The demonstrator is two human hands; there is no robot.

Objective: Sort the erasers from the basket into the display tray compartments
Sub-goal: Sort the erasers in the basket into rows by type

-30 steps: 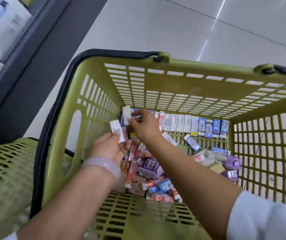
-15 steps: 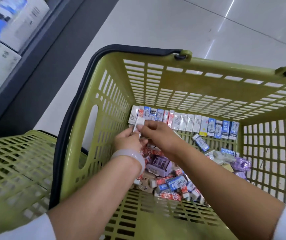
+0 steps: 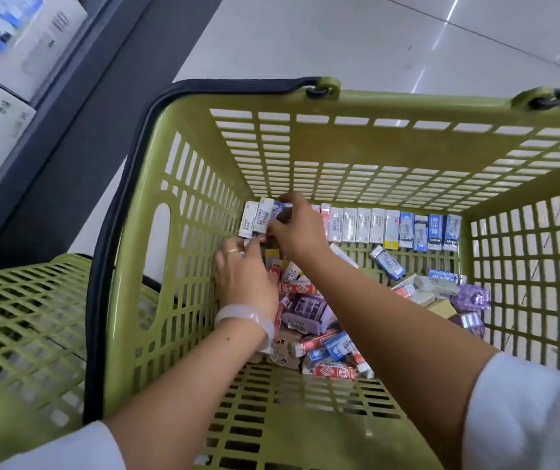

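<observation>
The right hand [image 3: 297, 228] pinches a white-sleeved eraser [image 3: 265, 215] in its fingers [image 3: 277, 227] at the left end of the upright row [image 3: 387, 227] along the far wall of the slotted olive plastic basket [image 3: 305, 144]; the left hand [image 3: 243, 276] curls below (grip unclear). Sleeve print is unreadable.

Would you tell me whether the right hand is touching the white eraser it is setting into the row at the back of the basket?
Touching: the head view shows the right hand pinching the white eraser, fingertips on its wrapper.
</observation>
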